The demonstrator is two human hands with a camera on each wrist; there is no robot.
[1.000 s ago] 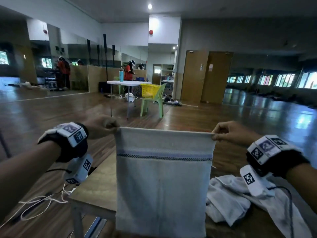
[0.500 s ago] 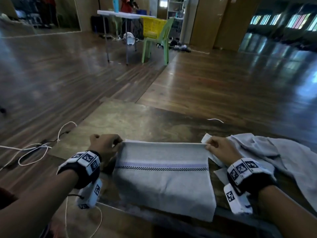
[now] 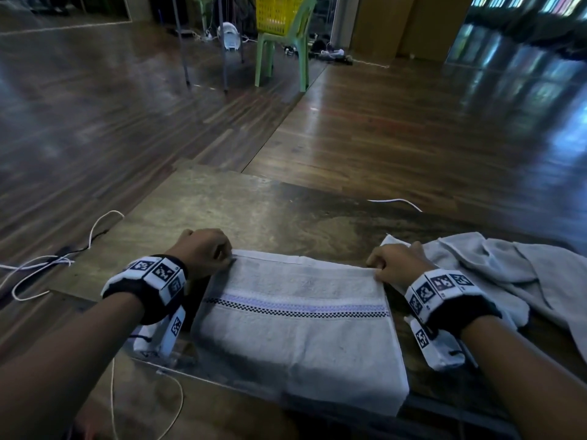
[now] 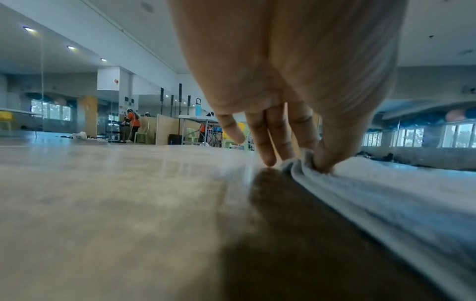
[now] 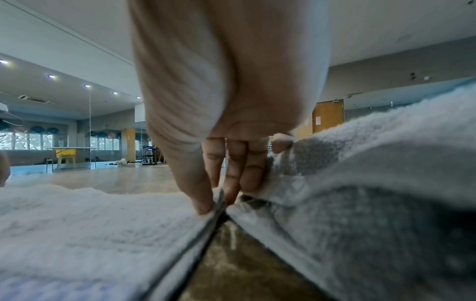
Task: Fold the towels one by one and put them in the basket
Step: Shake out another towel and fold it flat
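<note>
A white towel (image 3: pixel 295 328) with a purple and black checked stripe lies on the wooden table (image 3: pixel 254 211), its near part hanging over the front edge. My left hand (image 3: pixel 219 254) pinches its far left corner (image 4: pixel 301 163) between thumb and fingers. My right hand (image 3: pixel 381 268) pinches the far right corner (image 5: pixel 216 203). Both hands rest low on the tabletop. A heap of unfolded grey-white towels (image 3: pixel 508 274) lies just right of my right hand, also filling the right of the right wrist view as towels (image 5: pixel 373 183). A yellow basket (image 3: pixel 278 14) stands on a green chair far across the room.
The green chair (image 3: pixel 282 55) and table legs stand on the wooden floor well beyond the table. White cables (image 3: pixel 47 258) trail on the floor at left, and another cable hangs below the table's front edge. People work at distant tables in the left wrist view.
A second ago both hands held the towel up by its top corners. They have lowered it onto the table, laying it flat, still pinching the corners.
</note>
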